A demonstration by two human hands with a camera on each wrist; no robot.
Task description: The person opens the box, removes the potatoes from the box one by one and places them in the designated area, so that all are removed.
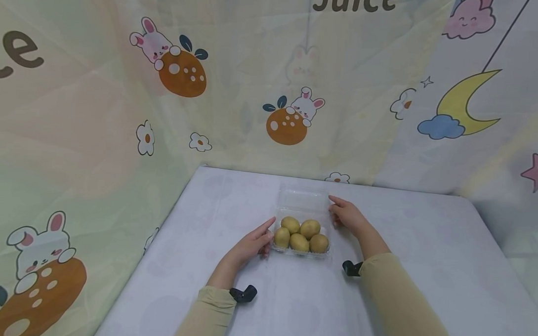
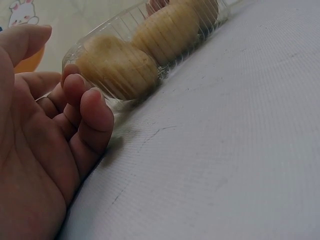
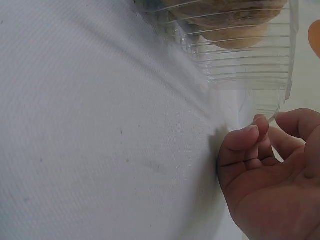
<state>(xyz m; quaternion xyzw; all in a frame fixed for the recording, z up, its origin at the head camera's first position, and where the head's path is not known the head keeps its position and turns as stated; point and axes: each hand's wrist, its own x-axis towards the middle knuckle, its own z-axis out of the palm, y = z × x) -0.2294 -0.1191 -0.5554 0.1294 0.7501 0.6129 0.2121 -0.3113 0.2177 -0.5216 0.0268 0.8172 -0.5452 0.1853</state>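
A clear plastic clamshell box point(image 1: 308, 255) lies on the table, its lid point(image 1: 303, 197) folded back to the far side. Inside sit several oval, yellow-brown, potato-like pieces point(image 1: 310, 229) in two rows. At the box's left side is my left hand point(image 1: 248, 245); in the left wrist view its loosely bent fingertips point(image 2: 97, 102) are right at the box's corner. My right hand point(image 1: 349, 215) is at the right edge of the opened lid, one finger stretched toward its far corner. The right wrist view shows fingertips point(image 3: 245, 136) and thumb close around the lid's edge, the fingers bent loosely.
A white cloth covers the table point(image 1: 425, 272). Behind and to the left hangs a printed curtain point(image 1: 237, 63) with rabbits, flowers and a moon. A black wrist device point(image 1: 243, 293) is on the left wrist, and another black device point(image 1: 352, 268) on the right.
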